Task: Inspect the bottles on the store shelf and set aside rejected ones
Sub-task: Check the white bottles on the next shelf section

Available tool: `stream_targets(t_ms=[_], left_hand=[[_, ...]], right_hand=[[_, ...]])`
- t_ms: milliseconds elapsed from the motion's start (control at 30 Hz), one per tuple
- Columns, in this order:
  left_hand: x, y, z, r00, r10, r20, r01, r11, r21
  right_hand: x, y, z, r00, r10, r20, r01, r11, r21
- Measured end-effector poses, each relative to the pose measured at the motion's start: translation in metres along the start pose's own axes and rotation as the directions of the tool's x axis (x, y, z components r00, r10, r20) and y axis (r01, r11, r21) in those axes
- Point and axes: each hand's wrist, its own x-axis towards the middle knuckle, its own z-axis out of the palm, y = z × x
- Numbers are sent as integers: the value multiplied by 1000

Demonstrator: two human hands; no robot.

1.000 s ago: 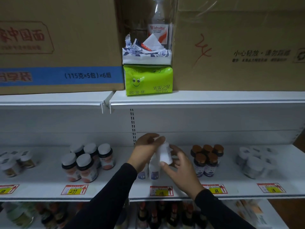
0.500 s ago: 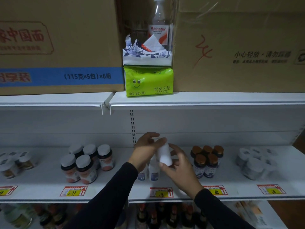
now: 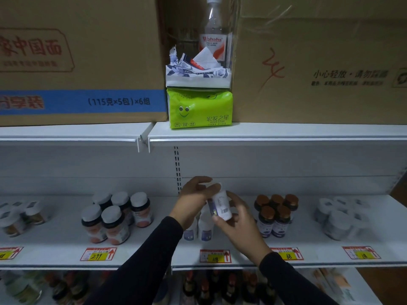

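Turned since a second ago, the white bottle (image 3: pixel 219 203) now shows me its barcode at frame centre above the shelf (image 3: pixel 66 243); left hand (image 3: pixel 193 200) fingers grip its cap, right hand (image 3: pixel 239 221) its base, so inspection continues

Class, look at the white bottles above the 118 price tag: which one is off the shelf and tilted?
The white bottle gripped by both hands, barcode showing; the two others stand upright on the shelf below.

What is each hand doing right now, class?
Left hand: grips the top of the white bottle.
Right hand: holds the same bottle's base.
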Motion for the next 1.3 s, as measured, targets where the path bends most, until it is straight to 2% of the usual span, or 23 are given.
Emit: stream_targets(t_ms=[233, 400, 500, 767, 833, 1000, 1133, 1300], left_hand=[[-1, 0, -1, 999, 6, 47, -7, 1000, 23], [-1, -1, -1, 999, 30, -24, -30, 1000, 4], [-1, 0, -2, 1000, 29, -10, -29, 999, 23], [-4, -6, -5, 993, 70, 100, -100, 938, 333], [-3, -7, -4, 994, 47, 97, -82, 917, 391], [-5, 1, 2, 994, -80, 75, 46, 924, 379], [-5, -1, 1, 980, -189, 69, 152, 920, 362], [-4, -4, 0, 980, -183, 76, 149, 933, 326]], right_hand=[[-4, -3, -1, 1000, -12, 18, 11, 997, 80], [-5, -2, -1, 999, 20, 51, -24, 996, 86], [-4, -2, -2, 999, 15, 44, -18, 997, 78], [-5, -2, -3, 999, 31, 25, -31, 999, -8], [-5, -3, -6, 999, 31, 43, -29, 999, -27], [-5, -5, -10, 995, -49, 86, 62, 985, -159], [-5, -5, -10, 992, -94, 85, 107, 982, -158], [-7, -2, -11, 990, -108, 87, 117, 987, -107]])
